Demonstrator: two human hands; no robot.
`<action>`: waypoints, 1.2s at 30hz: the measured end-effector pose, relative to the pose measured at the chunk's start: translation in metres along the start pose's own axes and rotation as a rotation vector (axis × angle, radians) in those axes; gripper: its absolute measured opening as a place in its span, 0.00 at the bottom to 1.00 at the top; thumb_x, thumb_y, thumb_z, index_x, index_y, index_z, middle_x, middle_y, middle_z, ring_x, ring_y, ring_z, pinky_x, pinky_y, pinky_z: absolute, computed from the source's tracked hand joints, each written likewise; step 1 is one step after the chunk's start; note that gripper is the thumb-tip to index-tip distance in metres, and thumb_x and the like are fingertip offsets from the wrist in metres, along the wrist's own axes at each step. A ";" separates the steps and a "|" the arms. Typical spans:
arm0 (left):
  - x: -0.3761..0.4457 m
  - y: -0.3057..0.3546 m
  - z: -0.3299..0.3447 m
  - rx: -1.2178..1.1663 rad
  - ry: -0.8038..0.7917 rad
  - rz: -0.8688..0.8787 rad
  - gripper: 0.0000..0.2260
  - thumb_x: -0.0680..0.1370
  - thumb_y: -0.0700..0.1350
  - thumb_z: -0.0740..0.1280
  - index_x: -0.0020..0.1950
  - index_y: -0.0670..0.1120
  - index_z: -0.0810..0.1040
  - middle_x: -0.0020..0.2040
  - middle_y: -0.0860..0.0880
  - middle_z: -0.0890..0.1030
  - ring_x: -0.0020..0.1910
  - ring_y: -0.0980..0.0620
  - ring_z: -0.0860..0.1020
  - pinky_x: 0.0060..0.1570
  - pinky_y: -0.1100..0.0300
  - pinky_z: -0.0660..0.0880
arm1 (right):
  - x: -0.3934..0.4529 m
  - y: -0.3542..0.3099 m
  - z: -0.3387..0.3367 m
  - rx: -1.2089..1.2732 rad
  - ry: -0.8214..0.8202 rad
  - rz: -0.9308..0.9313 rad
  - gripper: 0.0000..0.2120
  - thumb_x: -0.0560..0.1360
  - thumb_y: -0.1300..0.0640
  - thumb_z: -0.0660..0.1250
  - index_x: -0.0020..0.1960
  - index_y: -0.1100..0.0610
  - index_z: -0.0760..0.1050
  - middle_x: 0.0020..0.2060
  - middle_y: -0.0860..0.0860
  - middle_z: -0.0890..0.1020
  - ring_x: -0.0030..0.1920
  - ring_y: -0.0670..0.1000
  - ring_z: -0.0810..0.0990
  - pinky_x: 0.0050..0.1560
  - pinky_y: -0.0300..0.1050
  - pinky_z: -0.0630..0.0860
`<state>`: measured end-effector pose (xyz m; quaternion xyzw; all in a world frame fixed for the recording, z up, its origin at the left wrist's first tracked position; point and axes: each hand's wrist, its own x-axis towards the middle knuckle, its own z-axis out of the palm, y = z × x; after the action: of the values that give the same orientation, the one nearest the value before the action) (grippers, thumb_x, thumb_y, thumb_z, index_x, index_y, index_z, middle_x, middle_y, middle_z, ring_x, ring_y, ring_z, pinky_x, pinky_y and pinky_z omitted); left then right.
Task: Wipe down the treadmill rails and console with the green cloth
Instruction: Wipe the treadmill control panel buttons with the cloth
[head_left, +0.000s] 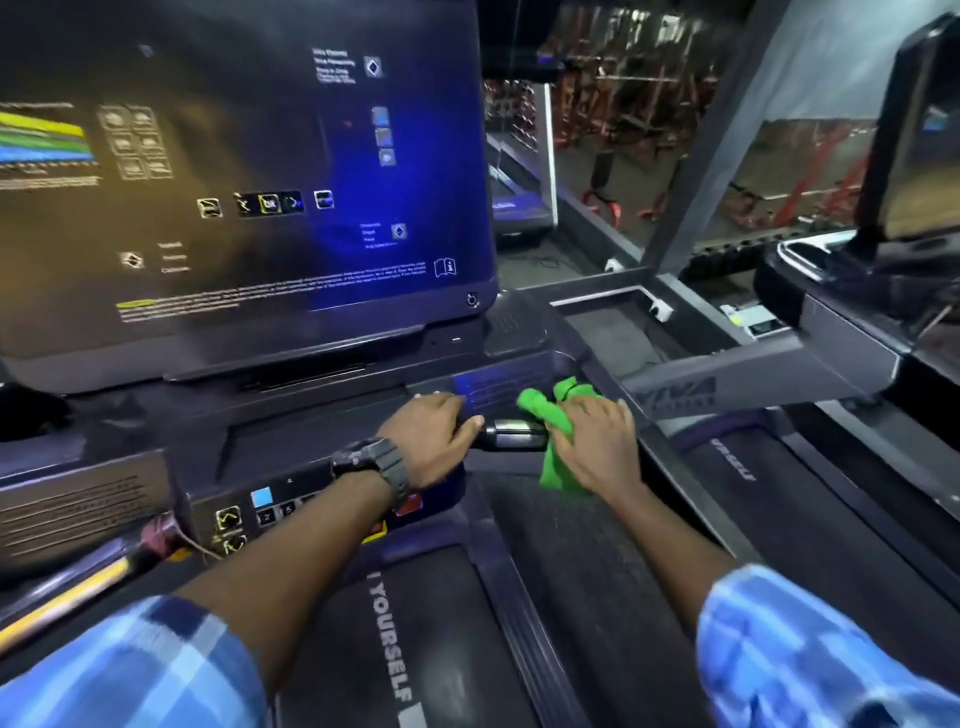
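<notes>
While bunched and bright, green cloth (553, 431) sits gripped in right hand (597, 441) fingers; left hand (431, 431) clasps handlebar (511, 434).

The right hand (597, 447) is pressing the green cloth (553, 431) on the handlebar (514, 434) below the console (249, 171). The left hand (431, 436), wearing a dark watch (374, 462), is gripping the same bar just beside the cloth. The treadmill belt (441, 649) is lying under both arms.

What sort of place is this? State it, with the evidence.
Most likely a commercial gym: a treadmill console screen, a second treadmill alongside, and red weight racks behind glass.
</notes>
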<state>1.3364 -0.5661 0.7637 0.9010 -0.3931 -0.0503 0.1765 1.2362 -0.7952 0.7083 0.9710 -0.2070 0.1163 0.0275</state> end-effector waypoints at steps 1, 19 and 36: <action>0.007 0.001 0.004 0.008 -0.019 0.011 0.34 0.73 0.65 0.43 0.59 0.42 0.73 0.58 0.41 0.78 0.59 0.42 0.74 0.60 0.49 0.70 | 0.012 -0.005 0.001 -0.014 -0.018 0.044 0.23 0.77 0.39 0.53 0.54 0.51 0.81 0.52 0.52 0.84 0.53 0.59 0.80 0.62 0.57 0.71; 0.051 0.023 0.027 0.095 -0.044 0.032 0.24 0.75 0.58 0.48 0.65 0.49 0.67 0.64 0.47 0.75 0.62 0.45 0.74 0.59 0.49 0.71 | -0.003 -0.041 0.015 0.290 0.178 -0.092 0.17 0.78 0.44 0.60 0.60 0.50 0.79 0.54 0.50 0.81 0.59 0.56 0.75 0.64 0.57 0.70; 0.047 0.030 0.016 -0.013 -0.041 -0.078 0.30 0.69 0.57 0.48 0.70 0.50 0.66 0.69 0.47 0.72 0.66 0.47 0.70 0.65 0.51 0.68 | -0.007 0.023 0.024 0.083 0.094 -0.469 0.45 0.62 0.34 0.74 0.75 0.46 0.64 0.68 0.48 0.74 0.62 0.59 0.74 0.61 0.57 0.74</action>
<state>1.3438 -0.6235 0.7620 0.9132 -0.3610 -0.0783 0.1722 1.2259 -0.8160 0.6837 0.9863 0.0304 0.1602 0.0234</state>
